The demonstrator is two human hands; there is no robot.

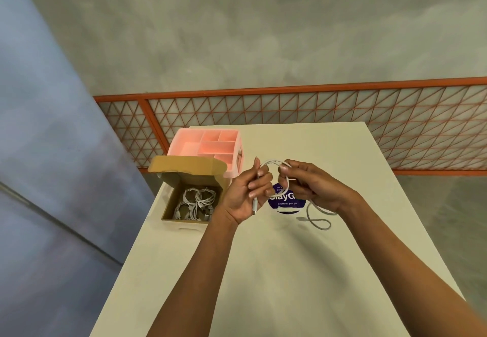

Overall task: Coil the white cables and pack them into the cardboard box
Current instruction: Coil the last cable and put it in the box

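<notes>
On your left, the box sits on the worktop, cables inside. The organiser stands just behind it. Right of the box lies the sticker; one cable hangs above it, its end on the worktop further right.

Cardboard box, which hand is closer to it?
Left. The left hand holds the white cable close beside the cardboard box. The right hand pinches the same cable farther away, above the purple sticker.
</notes>
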